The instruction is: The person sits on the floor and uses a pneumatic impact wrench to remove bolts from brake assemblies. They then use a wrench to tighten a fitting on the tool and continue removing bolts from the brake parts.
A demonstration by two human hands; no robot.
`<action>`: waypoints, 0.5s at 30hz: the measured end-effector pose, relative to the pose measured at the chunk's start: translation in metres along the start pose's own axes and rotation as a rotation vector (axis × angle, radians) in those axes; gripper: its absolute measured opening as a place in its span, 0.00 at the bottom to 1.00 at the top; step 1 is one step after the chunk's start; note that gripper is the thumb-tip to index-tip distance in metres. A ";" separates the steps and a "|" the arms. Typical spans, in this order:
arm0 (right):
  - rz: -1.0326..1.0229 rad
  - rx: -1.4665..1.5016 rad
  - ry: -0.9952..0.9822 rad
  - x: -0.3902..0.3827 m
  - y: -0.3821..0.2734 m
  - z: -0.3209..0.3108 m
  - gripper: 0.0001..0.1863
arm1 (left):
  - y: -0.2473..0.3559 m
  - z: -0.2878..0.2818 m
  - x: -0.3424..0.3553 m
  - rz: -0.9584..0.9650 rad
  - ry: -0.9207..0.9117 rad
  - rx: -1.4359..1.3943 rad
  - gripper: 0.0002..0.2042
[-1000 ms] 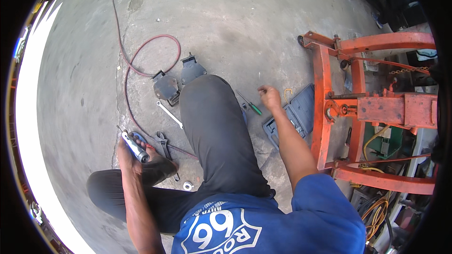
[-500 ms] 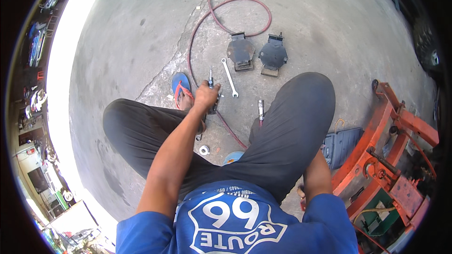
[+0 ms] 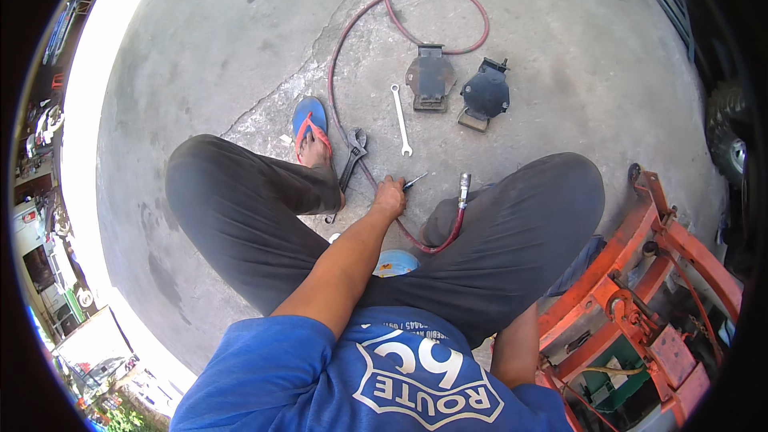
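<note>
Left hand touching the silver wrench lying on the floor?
Apart. The head view shows a strip of concrete floor between the left hand and the near, open end of the silver wrench.

Towards six o'clock, the person's blue shirt (image 3: 248, 352) carries a white shield emblem (image 3: 376, 396), with a word in block capitals (image 3: 436, 406) and big rounded numerals (image 3: 436, 362), all upside down. Towards twelve o'clock of it runs small pale print (image 3: 408, 329), bent by folds, only partly legible.

Smooth hose (image 3: 330, 84), shiny metal wrench (image 3: 401, 122), rough concrete floor (image 3: 576, 72)
</note>
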State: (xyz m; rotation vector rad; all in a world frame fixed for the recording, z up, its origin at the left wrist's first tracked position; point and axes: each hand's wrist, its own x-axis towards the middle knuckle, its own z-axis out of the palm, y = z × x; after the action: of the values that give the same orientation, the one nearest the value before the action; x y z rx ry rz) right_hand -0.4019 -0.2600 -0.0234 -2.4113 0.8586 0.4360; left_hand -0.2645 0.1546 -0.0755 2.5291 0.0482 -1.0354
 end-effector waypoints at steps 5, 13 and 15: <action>-0.082 0.439 0.250 0.014 -0.075 -0.056 0.16 | -0.005 -0.001 0.014 0.028 0.051 -0.048 0.15; -0.576 1.157 0.530 -0.014 -0.251 -0.196 0.15 | 0.086 -0.226 0.046 0.173 0.139 0.045 0.24; -0.664 1.073 0.587 -0.020 -0.288 -0.213 0.15 | 0.107 -0.362 0.040 0.334 0.313 0.220 0.22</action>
State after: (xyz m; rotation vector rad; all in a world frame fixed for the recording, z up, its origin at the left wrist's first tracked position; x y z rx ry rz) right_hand -0.2027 -0.1867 0.2657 -1.6018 0.2852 -0.8243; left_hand 0.0249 0.1895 0.1678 2.7470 -0.4065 -0.5363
